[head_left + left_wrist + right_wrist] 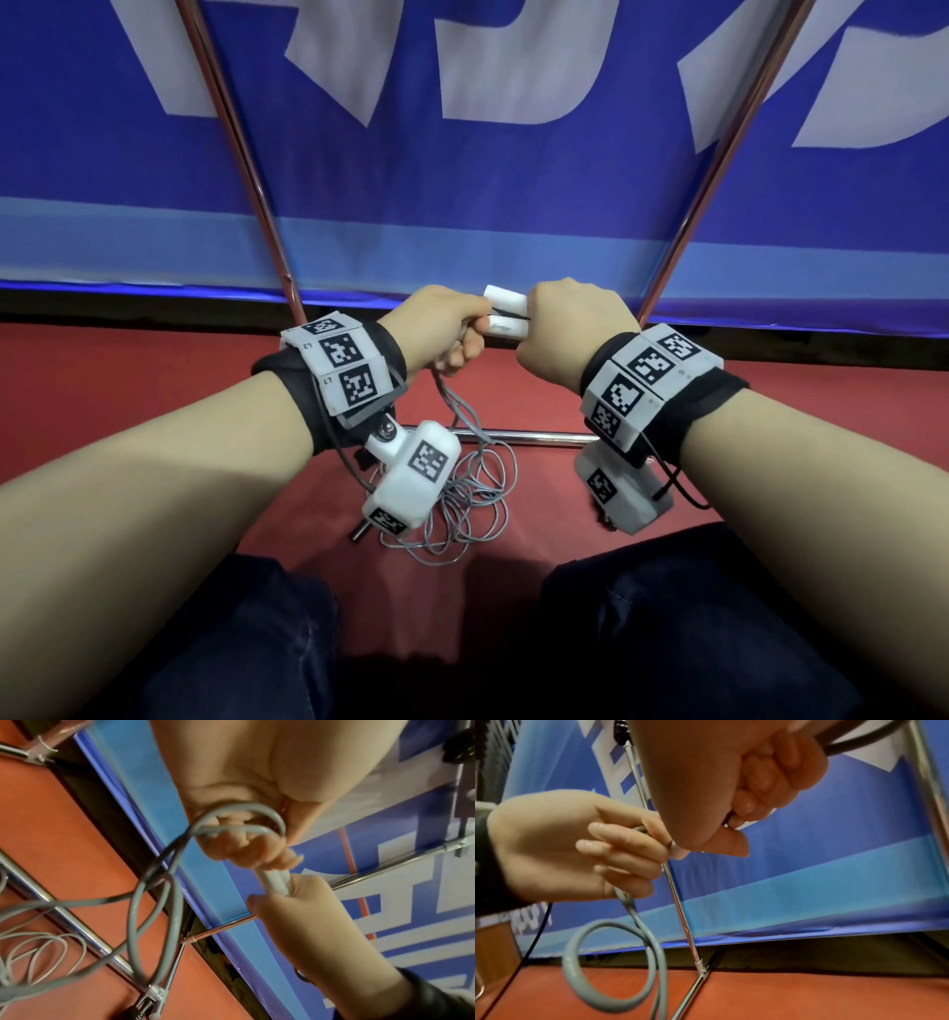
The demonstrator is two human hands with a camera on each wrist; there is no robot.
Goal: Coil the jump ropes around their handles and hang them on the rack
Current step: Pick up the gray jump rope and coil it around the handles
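Two white jump-rope handles point(506, 311) lie side by side, and my right hand point(565, 329) grips them in a fist. My left hand point(444, 329), just left of them, has its fingers curled round the grey rope point(462, 488) close to the handles. From there the rope hangs in loose loops to the red floor. The left wrist view shows my left hand point(244, 845) holding a bend of the rope point(154, 902), with the handles point(275, 882) running into my right hand point(308, 912). In the right wrist view, my left hand point(618, 852) pinches the rope point(618, 933) beside my right hand point(757, 791).
The chrome rack stands right ahead: a left pole point(241, 154), a right pole point(719, 154) and a low floor bar point(529, 437) under my hands. A blue banner point(462, 180) hangs behind it. My knees point(257, 642) are at the bottom of the head view.
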